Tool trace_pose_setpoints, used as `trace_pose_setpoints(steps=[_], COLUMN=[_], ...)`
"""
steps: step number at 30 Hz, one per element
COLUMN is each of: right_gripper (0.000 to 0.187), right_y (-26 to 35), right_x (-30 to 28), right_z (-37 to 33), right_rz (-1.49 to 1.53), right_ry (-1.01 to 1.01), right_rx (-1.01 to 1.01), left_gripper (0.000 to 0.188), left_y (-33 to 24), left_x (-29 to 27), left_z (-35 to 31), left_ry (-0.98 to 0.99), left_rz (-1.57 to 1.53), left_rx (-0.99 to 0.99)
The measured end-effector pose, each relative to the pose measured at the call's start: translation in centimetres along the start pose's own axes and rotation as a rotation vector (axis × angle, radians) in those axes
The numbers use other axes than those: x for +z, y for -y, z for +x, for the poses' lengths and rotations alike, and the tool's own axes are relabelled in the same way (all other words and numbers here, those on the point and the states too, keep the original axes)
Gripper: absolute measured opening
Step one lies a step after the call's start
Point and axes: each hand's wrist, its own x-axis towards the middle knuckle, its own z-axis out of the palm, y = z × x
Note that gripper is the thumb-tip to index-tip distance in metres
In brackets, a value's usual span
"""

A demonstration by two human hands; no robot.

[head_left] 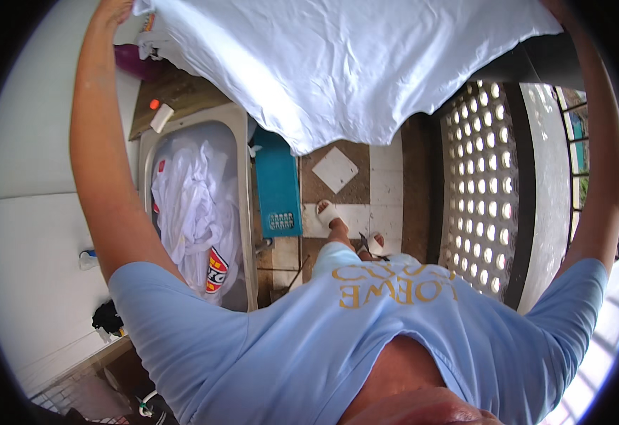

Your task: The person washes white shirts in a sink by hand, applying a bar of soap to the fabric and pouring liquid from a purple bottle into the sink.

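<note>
- White cloth (324,67): spread across the frame's top centre.
- Left hand (115,10): upper left, at the cloth's edge; cropped, so I cannot tell its grip.
- Right hand (556,8): upper right, shadowed and cropped; grip likewise unclear.
- Laundry sink (244,177): left of centre, containing white laundry (195,198).

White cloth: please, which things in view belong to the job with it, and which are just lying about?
Belong to the job:
- white cloth, spread out
- left hand and right hand, at its sides
- probably white laundry and its tub

Apparently lying about:
- teal plastic object, beside the tub
- small white block
- purple object
</note>
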Motion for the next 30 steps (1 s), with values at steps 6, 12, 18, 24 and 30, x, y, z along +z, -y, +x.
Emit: trace_pose_setpoints(steps=[6,12,18,24,30], right_gripper=[0.053,0.038,0.069,0.087,0.052], right_y=[-1.6,0.8,9.7,5.8,6.4], right_x=[-1.2,0.5,10.5,16.2,11.2], right_z=[0.1,-0.7,-1.0,4.3,3.6], right_rz=[0.000,0.213,0.802,0.914,0.442], right_ry=[0.090,0.242,0.271,-0.068,-0.044], right_rx=[0.145,0.097,-0.028,0.189,0.038], left_gripper=[0.030,0.026,0.020,0.067,0.051], left_y=[0.9,3.2,-0.4,-6.0,-4.6], left_x=[0.3,1.5,10.0,18.7,18.9], left_z=[-1.4,-1.9,-0.8,-2.0,-2.6], left_ry=[0.183,0.108,0.038,0.174,0.079], left_rz=[0.022,0.337,-0.016,-0.263,-0.417], left_rx=[-0.218,-0.122,-0.068,0.099,-0.001])
